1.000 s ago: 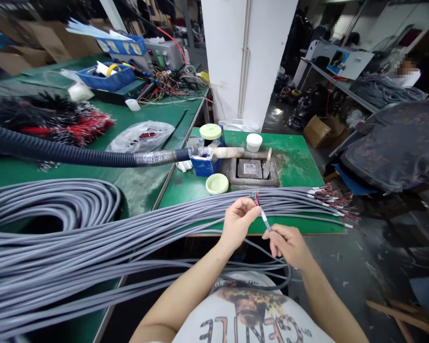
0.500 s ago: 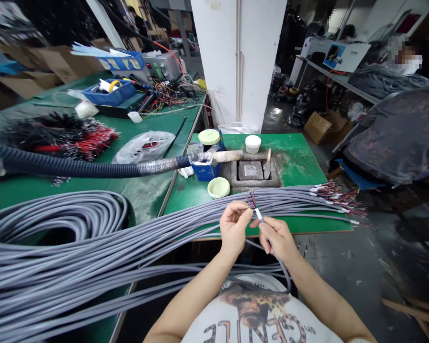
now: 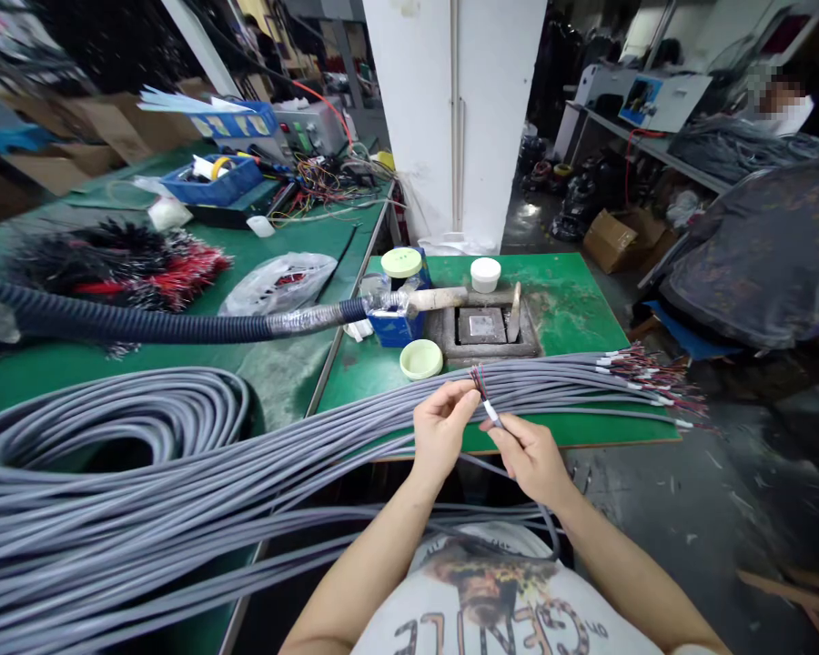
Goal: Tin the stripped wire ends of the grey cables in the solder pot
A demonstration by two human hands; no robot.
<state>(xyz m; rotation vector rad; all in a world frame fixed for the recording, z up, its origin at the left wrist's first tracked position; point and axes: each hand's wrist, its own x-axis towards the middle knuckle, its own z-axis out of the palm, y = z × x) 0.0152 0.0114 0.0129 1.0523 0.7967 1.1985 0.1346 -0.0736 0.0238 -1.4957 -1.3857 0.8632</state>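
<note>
My right hand [image 3: 530, 455] is closed round a grey cable just below its white-wrapped end [image 3: 491, 412]. From that end thin coloured wires [image 3: 479, 377] fan out, tilted up and to the left. The fingers of my left hand [image 3: 441, 426] are pinched at these wires, thumb against forefinger. Behind both hands lies a bundle of grey cables [image 3: 382, 409], stretching from the left table across the green board. Their stripped ends [image 3: 648, 377], with white wraps and loose coloured wires, gather at the right.
A solder pot [image 3: 486, 326] with a flat scraper [image 3: 514, 314] sits in the board. A ribbed hose [image 3: 246, 327] reaches over beside it. Nearby are a pale green dish [image 3: 421, 360], a white tub [image 3: 484, 274] and a blue box [image 3: 392, 327]. Coiled cable [image 3: 197, 409] lies left.
Both hands have shifted slightly left with the cable end. The left fingers now sit closer around the coloured wires. The view has moved a little.
</note>
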